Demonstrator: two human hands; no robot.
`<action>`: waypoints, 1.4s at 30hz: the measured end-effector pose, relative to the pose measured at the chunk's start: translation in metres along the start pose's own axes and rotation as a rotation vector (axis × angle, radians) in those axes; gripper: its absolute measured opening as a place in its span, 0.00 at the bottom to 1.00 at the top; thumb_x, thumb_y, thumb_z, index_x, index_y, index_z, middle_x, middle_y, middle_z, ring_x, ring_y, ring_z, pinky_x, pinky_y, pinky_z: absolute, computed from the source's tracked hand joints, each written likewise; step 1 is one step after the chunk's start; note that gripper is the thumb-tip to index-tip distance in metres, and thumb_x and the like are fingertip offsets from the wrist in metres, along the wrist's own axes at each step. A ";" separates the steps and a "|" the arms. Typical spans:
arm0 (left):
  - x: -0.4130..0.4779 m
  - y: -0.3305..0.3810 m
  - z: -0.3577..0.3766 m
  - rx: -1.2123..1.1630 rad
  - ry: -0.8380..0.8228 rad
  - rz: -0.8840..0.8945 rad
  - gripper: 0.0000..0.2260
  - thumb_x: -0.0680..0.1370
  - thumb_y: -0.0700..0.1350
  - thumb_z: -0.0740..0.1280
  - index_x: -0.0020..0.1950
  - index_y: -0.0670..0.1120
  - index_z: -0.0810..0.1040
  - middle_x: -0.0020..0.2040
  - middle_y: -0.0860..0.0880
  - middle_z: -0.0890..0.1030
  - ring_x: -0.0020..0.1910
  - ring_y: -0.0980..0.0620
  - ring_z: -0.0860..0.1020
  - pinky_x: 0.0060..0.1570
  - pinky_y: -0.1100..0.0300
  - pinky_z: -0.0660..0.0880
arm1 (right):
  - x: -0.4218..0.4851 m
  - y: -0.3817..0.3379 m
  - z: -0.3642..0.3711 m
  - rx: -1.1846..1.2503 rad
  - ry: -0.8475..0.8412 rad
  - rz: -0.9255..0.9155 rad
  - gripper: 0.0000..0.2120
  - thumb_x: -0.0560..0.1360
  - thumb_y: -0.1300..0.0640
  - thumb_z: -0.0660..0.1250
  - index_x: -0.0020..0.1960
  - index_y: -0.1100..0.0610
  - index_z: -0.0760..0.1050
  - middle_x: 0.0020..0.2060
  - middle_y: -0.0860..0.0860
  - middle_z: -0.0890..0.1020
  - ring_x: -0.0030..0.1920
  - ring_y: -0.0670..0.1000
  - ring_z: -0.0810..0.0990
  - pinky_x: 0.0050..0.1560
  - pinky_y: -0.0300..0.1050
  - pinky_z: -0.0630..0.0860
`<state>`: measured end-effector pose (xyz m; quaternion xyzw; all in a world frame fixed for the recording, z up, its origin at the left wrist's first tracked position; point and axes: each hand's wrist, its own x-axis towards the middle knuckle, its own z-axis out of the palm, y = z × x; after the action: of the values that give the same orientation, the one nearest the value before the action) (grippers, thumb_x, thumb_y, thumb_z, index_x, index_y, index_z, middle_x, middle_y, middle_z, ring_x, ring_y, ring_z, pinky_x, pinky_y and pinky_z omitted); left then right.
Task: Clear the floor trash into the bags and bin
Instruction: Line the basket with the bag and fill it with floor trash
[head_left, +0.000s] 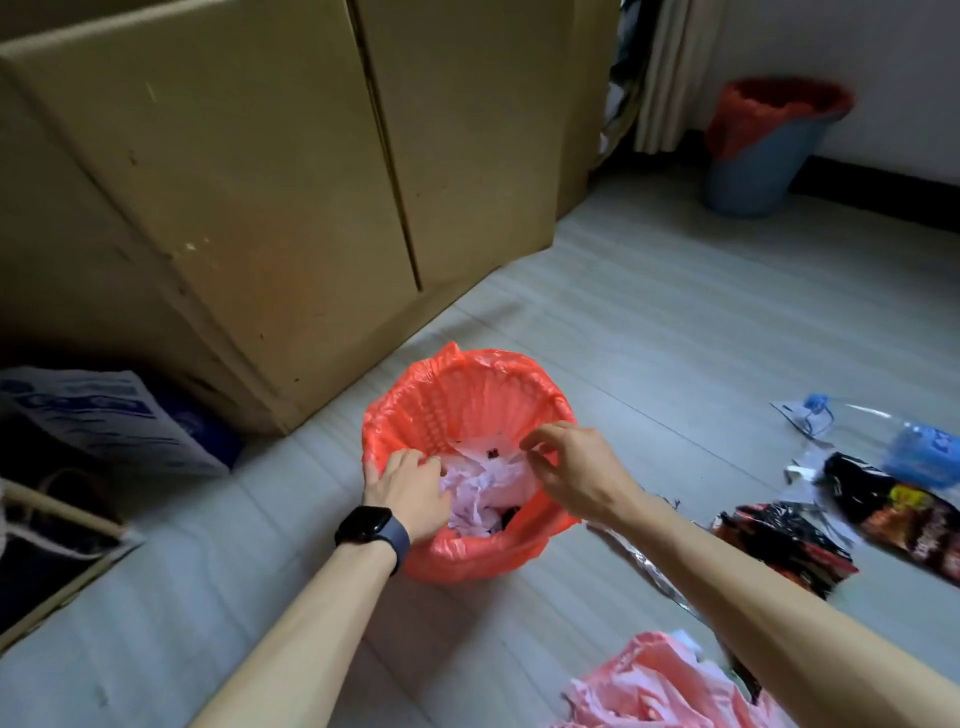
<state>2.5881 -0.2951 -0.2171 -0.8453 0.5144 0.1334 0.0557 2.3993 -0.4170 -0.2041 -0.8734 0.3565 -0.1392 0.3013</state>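
Forearms (322, 623) outstretched, hands (410, 488) (571, 467) curled over bin (467, 561)

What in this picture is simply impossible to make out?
All from the head view:
Lower contents of the red-lined bin: covered by crumpled paper and both hands.
Whether the left hand or right hand grips anything: the fingertips curl out of sight.
Inside of the far blue bin: hidden by its rim.
Print on the snack wrappers: blurred.
Pink bag: cut off by the bottom edge.
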 end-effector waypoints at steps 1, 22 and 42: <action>0.000 0.008 -0.005 -0.035 0.026 0.044 0.16 0.78 0.53 0.59 0.65 0.55 0.74 0.66 0.54 0.73 0.70 0.50 0.66 0.68 0.49 0.61 | -0.009 0.006 -0.005 0.061 0.065 0.027 0.10 0.74 0.61 0.67 0.53 0.54 0.82 0.49 0.51 0.84 0.50 0.52 0.82 0.53 0.46 0.76; 0.039 0.282 0.142 -0.087 -0.393 0.221 0.31 0.76 0.63 0.64 0.77 0.57 0.59 0.80 0.43 0.45 0.75 0.33 0.55 0.70 0.39 0.61 | -0.179 0.295 -0.030 -0.394 -0.084 0.800 0.52 0.68 0.34 0.70 0.78 0.40 0.38 0.79 0.54 0.39 0.78 0.62 0.41 0.76 0.64 0.51; 0.041 0.271 0.158 -0.246 -0.154 0.294 0.21 0.74 0.36 0.60 0.61 0.57 0.71 0.53 0.45 0.81 0.49 0.38 0.79 0.42 0.51 0.75 | -0.205 0.309 -0.005 -0.226 -0.028 0.826 0.26 0.77 0.55 0.63 0.72 0.38 0.68 0.60 0.52 0.82 0.58 0.59 0.80 0.49 0.49 0.76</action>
<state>2.3399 -0.4196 -0.3686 -0.7489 0.6062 0.2661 -0.0286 2.0854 -0.4482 -0.3999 -0.6867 0.6851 0.0450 0.2388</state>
